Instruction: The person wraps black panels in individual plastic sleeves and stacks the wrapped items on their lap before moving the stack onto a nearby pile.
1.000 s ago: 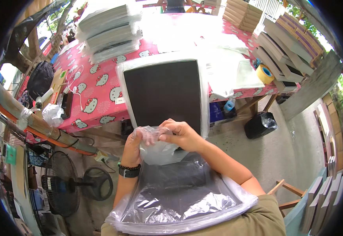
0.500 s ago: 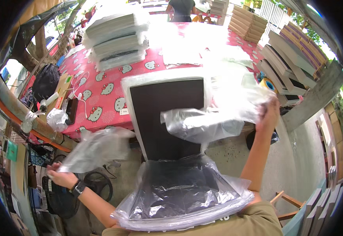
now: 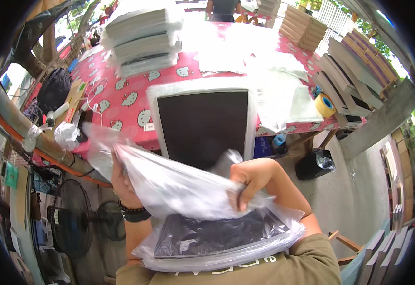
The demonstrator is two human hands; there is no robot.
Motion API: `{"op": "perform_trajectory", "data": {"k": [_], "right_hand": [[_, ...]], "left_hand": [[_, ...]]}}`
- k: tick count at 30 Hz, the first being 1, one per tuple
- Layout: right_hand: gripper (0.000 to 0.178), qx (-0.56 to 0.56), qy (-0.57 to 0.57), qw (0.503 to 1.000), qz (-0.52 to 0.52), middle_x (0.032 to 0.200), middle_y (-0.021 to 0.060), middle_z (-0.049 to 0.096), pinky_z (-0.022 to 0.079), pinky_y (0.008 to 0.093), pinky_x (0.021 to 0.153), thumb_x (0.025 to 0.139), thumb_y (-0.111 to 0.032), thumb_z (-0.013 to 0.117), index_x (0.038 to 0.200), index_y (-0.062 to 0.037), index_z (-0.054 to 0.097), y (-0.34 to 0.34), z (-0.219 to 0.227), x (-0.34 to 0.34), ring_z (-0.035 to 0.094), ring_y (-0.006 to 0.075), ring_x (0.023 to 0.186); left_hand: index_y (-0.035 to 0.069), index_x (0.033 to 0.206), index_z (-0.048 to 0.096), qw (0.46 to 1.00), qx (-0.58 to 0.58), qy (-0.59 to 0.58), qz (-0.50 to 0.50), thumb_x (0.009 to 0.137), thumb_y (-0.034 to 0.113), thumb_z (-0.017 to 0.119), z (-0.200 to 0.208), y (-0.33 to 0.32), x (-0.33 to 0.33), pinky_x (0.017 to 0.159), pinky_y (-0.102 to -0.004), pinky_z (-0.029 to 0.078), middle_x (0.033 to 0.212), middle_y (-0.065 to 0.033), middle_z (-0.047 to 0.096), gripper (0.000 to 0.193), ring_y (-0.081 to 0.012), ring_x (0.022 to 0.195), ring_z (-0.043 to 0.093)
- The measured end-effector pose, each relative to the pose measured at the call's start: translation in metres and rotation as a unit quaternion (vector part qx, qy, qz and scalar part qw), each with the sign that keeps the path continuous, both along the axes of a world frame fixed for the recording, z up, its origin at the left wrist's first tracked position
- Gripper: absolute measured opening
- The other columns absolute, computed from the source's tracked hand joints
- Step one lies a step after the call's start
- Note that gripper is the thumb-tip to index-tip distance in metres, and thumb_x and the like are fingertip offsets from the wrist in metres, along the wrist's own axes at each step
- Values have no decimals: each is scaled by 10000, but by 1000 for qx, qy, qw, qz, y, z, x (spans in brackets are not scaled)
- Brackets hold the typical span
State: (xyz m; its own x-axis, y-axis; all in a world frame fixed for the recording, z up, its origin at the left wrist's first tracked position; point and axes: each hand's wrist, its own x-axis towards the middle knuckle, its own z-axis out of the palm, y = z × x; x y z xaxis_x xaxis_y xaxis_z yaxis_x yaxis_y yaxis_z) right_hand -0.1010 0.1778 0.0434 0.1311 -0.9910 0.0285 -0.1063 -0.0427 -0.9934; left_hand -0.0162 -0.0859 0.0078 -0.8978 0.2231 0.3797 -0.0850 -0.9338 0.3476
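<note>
A clear plastic bag (image 3: 174, 178) is stretched between my hands, in front of my chest. My right hand (image 3: 252, 180) pinches its right end, thumb and fingers closed. My left hand (image 3: 124, 183) grips the other end, its fingers partly covered by the blurred plastic. Beyond the bag, a flat black panel with a white border (image 3: 202, 123) leans upright against the table edge; the bag hides its lower part. Close to my body lies another dark panel wrapped in clear plastic (image 3: 217, 232), under my hands.
A pink patterned table (image 3: 129, 97) bears a stack of wrapped panels (image 3: 143, 40), white plastic sheets (image 3: 283, 97) and a yellow tape roll (image 3: 325, 105). A black fan (image 3: 72, 218) stands at lower left, a black bin (image 3: 314, 164) at right. Someone in dark clothing (image 3: 224, 9) is at the far end.
My hands have come inward from wide apart. The plastic, earlier trailing loosely from each hand, is now drawn across between them. My right hand has moved down and left, off the table's right side.
</note>
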Motion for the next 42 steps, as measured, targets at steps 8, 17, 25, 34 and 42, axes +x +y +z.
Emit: {"op": "perform_trajectory", "data": {"k": [8, 17, 25, 34, 42], "right_hand": [[443, -380, -444, 604, -542, 753, 120, 576, 473, 358, 648, 838, -423, 429, 1002, -24, 528, 34, -14, -16, 560, 225, 676], [380, -172, -65, 972, -144, 714, 85, 580, 430, 290, 612, 747, -211, 625, 991, 62, 525, 44, -46, -18, 531, 145, 606], [247, -36, 67, 877, -474, 660, -65, 486, 310, 178, 495, 725, -80, 619, 960, -21, 571, 72, -3, -68, 404, 15, 589], [306, 8, 479, 572, -666, 559, 159, 528, 415, 339, 521, 702, -87, 532, 1004, -73, 583, 39, -39, -109, 533, 268, 505], [85, -36, -194, 795, -574, 611, -16, 535, 372, 191, 463, 726, -120, 618, 731, -44, 580, 69, 12, -60, 463, 52, 499]], "left_hand": [[47, 1072, 469, 954, -266, -97, 103, 836, 371, 456, -76, -9, 3, 366, -232, 379, 759, -52, 534, 401, -66, 418, 411], [21, 1209, 364, 809, -203, -117, 539, 761, 448, 536, -70, 14, -12, 551, -327, 468, 1061, -174, 489, 642, -145, 665, 539], [81, 1233, 360, 865, -440, -107, 217, 637, 147, 654, -30, -33, -56, 483, -177, 396, 678, 14, 504, 668, -57, 559, 474], [72, 1064, 549, 433, -742, 86, 505, 679, 54, 592, -4, -13, -126, 732, -354, 430, 928, -162, 586, 389, -331, 823, 552], [30, 924, 602, 701, -649, -73, 285, 717, 79, 574, 35, -26, -67, 486, -212, 387, 676, -18, 574, 214, -90, 542, 519]]}}
